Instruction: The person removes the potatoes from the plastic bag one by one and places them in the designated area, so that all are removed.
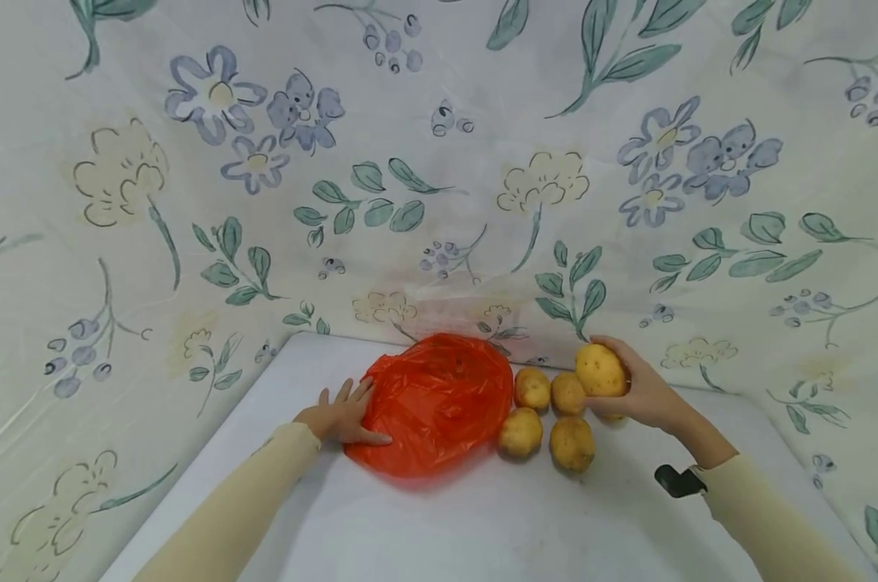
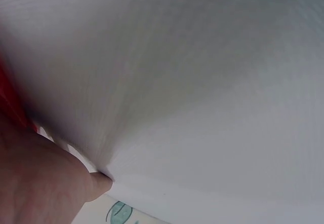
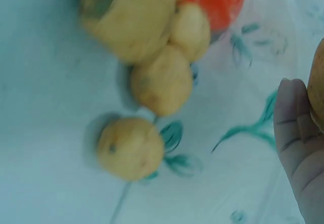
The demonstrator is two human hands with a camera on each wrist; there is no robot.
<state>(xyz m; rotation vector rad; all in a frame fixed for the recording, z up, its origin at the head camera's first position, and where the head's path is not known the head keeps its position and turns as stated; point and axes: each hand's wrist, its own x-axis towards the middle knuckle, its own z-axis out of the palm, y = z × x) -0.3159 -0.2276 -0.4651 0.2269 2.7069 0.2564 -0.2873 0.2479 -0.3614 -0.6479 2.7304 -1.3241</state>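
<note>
A red plastic bag (image 1: 439, 404) lies crumpled on the white table, its contents, if any, not visible. My left hand (image 1: 340, 416) rests against its left side with fingers spread; the left wrist view shows only part of this hand (image 2: 45, 178) and a strip of red bag (image 2: 9, 100). To the right of the bag my right hand (image 1: 646, 396) grips a potato (image 1: 601, 370) above the table. Several more potatoes (image 1: 572, 444) sit between bag and right hand, one partly hidden beneath that hand. In the right wrist view the held potato (image 3: 318, 84) is cut off by the edge.
Behind the white table (image 1: 410, 533) hangs a flower-patterned sheet (image 1: 439, 202), which also runs along both sides. A black device (image 1: 679, 482) is worn at the right wrist. Loose potatoes (image 3: 130, 149) lie near the table's back edge.
</note>
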